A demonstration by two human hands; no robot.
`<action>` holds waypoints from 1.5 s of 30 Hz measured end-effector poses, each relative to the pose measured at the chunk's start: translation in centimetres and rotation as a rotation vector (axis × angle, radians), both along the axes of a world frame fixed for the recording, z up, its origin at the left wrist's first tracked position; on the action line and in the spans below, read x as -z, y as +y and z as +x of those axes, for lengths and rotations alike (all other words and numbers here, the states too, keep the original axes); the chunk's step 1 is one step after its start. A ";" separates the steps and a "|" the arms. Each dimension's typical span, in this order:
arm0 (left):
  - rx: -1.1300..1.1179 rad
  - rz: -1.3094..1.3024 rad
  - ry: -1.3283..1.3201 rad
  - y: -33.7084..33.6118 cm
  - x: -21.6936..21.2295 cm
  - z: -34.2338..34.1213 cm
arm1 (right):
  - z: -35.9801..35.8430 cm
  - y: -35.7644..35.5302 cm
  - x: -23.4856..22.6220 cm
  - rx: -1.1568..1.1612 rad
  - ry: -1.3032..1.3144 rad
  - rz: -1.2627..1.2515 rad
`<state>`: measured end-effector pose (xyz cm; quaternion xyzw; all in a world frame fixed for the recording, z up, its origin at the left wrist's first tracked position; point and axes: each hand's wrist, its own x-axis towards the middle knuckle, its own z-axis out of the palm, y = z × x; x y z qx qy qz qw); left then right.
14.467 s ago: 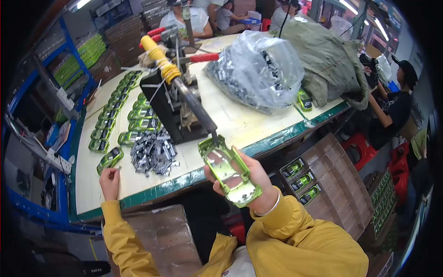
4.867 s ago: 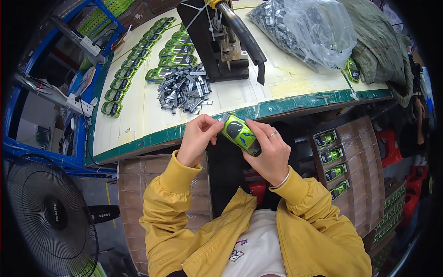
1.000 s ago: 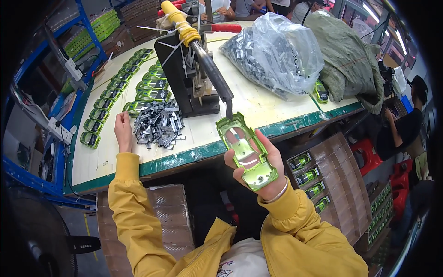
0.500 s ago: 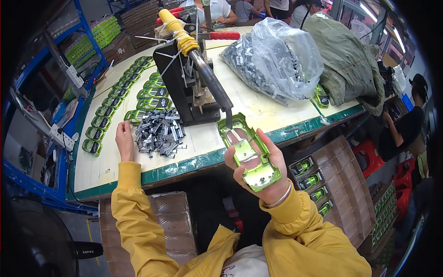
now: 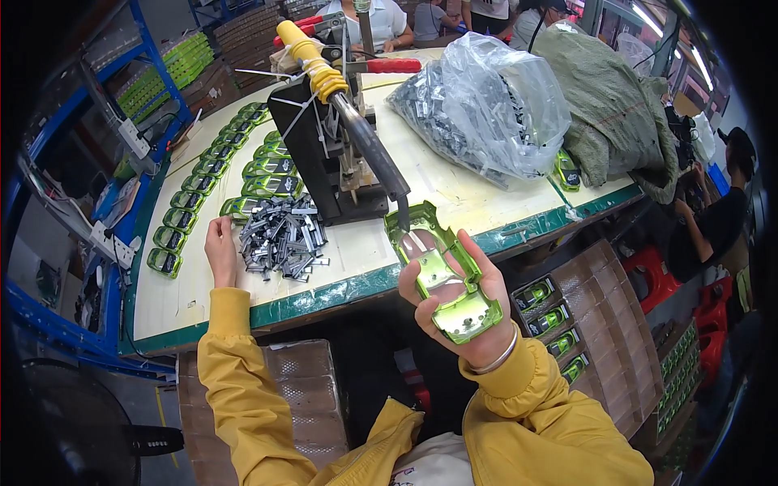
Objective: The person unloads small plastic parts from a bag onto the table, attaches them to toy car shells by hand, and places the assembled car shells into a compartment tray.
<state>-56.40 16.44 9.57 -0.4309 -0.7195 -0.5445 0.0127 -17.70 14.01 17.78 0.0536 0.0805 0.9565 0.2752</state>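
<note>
In the head view, the right hand [image 5: 458, 304] is raised off the near edge of the work table [image 5: 194, 287], fingers wrapped around a shiny green toy car shell [image 5: 442, 271] that lies hollow side up in the palm. The shell's far end sits just below the tip of the dark lever handle [image 5: 369, 150] of the black hand press [image 5: 324, 154], close but with a small gap; whether they touch I cannot tell.

The left hand [image 5: 220, 251] rests on the table top, fingers loosely together and holding nothing that shows, its fingertips just beside the pile of small grey metal parts [image 5: 284, 239]. The pile lies against the front of the press base.

Left of the press, rows of green car bodies [image 5: 207, 182] run toward the table's far left corner, leaving a bare strip of table between them and the near green edge. Right of the press there is open table up to a clear plastic bag of grey parts [image 5: 486, 101], with a grey-green sack [image 5: 608, 105] beyond it at the right edge. Below the table's right corner, cardboard trays of cars [image 5: 555, 324] stand close to the right forearm.
</note>
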 end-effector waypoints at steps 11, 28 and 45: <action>0.012 -0.046 0.010 -0.1 0.2 -0.5 | 0.2 0.1 -0.4 -0.028 0.030 -0.039; 0.035 -0.070 0.036 -0.1 -0.1 0.0 | 0.1 -0.2 -0.4 -0.005 0.026 -0.031; 0.061 -0.083 0.062 -0.1 0.1 -0.4 | 0.0 -0.4 -0.8 0.021 -0.011 -0.022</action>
